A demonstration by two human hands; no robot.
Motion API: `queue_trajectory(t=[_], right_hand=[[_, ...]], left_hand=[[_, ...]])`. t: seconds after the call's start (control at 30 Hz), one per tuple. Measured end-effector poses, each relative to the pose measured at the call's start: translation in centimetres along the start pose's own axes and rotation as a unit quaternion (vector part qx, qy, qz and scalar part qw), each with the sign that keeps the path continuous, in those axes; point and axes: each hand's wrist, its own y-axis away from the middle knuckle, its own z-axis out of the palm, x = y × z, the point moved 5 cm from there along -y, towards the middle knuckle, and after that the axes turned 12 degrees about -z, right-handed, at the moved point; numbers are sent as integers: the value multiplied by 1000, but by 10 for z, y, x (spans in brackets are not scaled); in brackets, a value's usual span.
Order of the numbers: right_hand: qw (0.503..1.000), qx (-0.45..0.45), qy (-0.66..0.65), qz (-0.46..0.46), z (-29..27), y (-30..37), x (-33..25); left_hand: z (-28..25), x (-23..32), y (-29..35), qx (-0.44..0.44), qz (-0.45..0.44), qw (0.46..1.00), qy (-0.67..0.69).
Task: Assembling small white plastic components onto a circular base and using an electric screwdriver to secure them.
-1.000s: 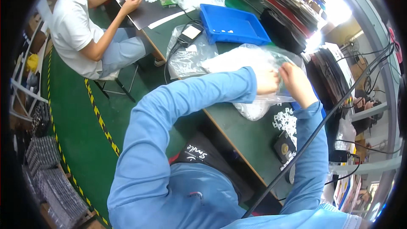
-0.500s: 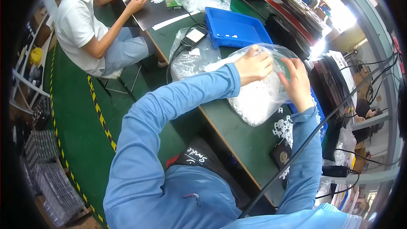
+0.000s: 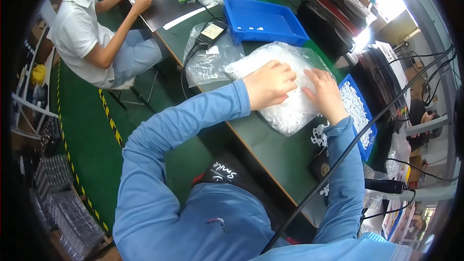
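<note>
A clear plastic bag [image 3: 289,118] full of small white parts lies on the green table in front of me. My left hand [image 3: 271,84] is at its left side, with fingers curled in on the plastic. Over the bag's right side, my right hand [image 3: 325,94] has its thumb and fingers apart, and the fingertips rest on the film. Part of the bag is hidden behind both hands. Loose white plastic parts [image 3: 319,136] lie on the table beside my right wrist.
An almost bare blue tray [image 3: 263,17] sits beyond the bag. Right of my hand stands a blue tray [image 3: 357,111] of white parts. A black adapter [image 3: 211,33] rests on flat plastic bags at left. A seated co-worker [image 3: 82,34] handles small parts. A dark cable [image 3: 333,180] crosses my right arm.
Both hands have come down onto the bag, and its raised plastic now lies lower over the contents. The view has shifted slightly, and more of the right-hand tray shows.
</note>
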Motion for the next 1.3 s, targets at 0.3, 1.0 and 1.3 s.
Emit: queue_trajectory(t=[0.3, 1.0, 1.3], right_hand=[[979, -56, -183, -74, -16, 9, -34], [996, 59, 39, -53, -63, 11, 33], [998, -62, -29, -14, 23, 0, 54]], left_hand=[[15, -3, 35, -160, 38, 986, 21], [-21, -49, -33, -23, 166, 984, -55], [64, -77, -20, -94, 105, 958, -250]])
